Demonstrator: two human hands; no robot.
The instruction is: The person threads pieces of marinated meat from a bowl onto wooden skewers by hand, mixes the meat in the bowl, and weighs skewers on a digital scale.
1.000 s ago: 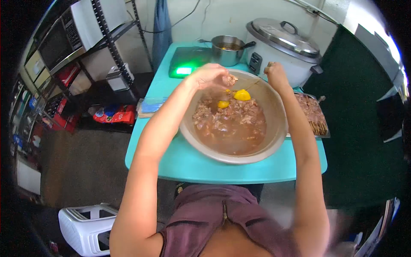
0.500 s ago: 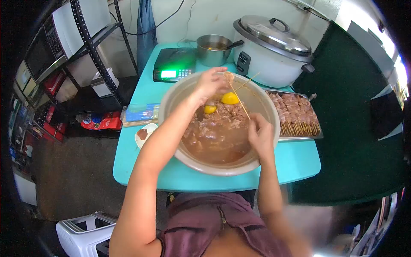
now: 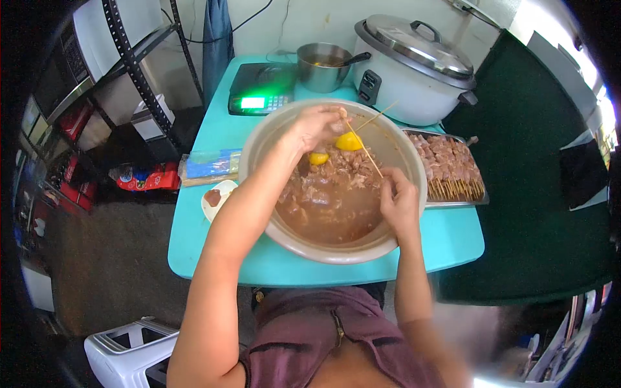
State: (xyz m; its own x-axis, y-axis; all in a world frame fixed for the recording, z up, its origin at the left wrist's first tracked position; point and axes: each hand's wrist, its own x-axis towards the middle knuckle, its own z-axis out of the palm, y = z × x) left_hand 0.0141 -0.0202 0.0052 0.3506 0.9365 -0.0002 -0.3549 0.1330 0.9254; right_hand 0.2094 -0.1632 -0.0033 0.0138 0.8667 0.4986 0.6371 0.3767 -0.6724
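Observation:
Over a large beige basin [image 3: 253, 149], my right hand [image 3: 400, 199] pinches the lower end of a bamboo skewer [image 3: 364, 147]. My left hand [image 3: 318, 127] is closed at the skewer's upper end on a small piece of meat, mostly hidden by the fingers. Below, raw meat pieces [image 3: 317, 196] lie in cloudy brown liquid. Two yellow citrus pieces rest on the meat, a larger one [image 3: 349, 141] and a smaller one [image 3: 318, 158]. Another skewer [image 3: 377, 117] leans towards the basin's far rim.
Right of the basin, a metal tray [image 3: 453, 204] holds rows of skewered meat [image 3: 449, 161]. Behind stand a rice cooker [image 3: 404, 87], a steel pot [image 3: 320, 79] and a lit scale [image 3: 259, 87]. Packed skewers [image 3: 210, 169] and a small white dish [image 3: 226, 188] lie left on the turquoise table [image 3: 323, 275].
My left fingers have closed further over the meat piece at the skewer's upper end, covering more of it. My right hand keeps its pinch on the lower end. The view has shifted slightly.

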